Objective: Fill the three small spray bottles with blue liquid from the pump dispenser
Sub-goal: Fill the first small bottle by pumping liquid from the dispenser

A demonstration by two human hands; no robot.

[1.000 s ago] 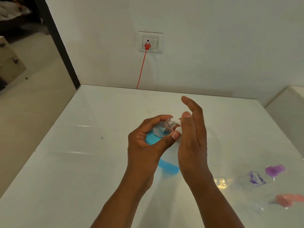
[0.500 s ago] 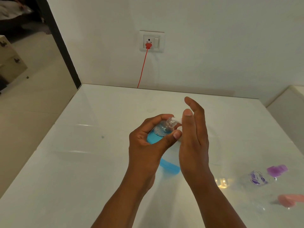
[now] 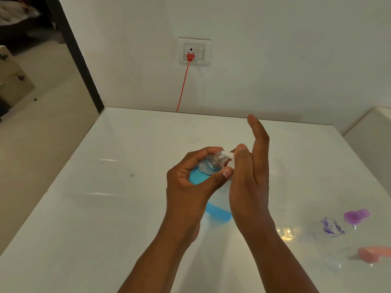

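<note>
White glossy surface [image 3: 127,208] pushed into the corner of a room with plain white walls, and there's a wall socket [image 3: 194,51] above the far edge with a red cord [image 3: 183,87] plugged in and dropping down behind the surface. Off to the left you can see beige floor and a dark door frame. Around the middle of the surface, the left hand [image 3: 190,187] has its fingers and thumb curled round a small clear spray bottle [image 3: 208,169] that's tilted with its open neck pointing to the right; it's got blue liquid in the lower part and some bubbles up near the neck. The white nozzle of the pump dispenser [image 3: 218,211] is poking right at that neck, and the dispenser's blue body shows between the two wrists, mostly hidden by them. The right hand [image 3: 251,182] is up against the pump top with its fingers mostly straight, one pointing up toward the far edge, thumb tip resting by the nozzle, so more pressing than grabbing. Near the right edge there's another little clear bottle with purple flower prints [image 3: 332,226] lying down, a purple cap [image 3: 356,215] just beside it, and a pink cap [image 3: 373,253] a bit closer to the near right corner.
</note>
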